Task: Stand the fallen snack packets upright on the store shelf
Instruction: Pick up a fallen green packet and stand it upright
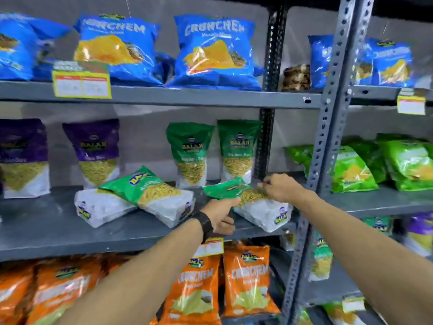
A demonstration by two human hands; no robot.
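Note:
On the middle grey shelf a green-and-white snack packet lies flat at the right. My left hand, with a black watch on its wrist, grips the packet's left edge. My right hand pinches its far right side near the top. Left of it two more fallen packets lie stacked: a green one rests tilted across a white one. Behind them two green packets stand upright against the back wall.
Two purple packets stand at the left of the same shelf. Blue packets fill the shelf above, orange ones the shelf below. A perforated grey upright post rises just right of my hands, with bright green bags beyond it.

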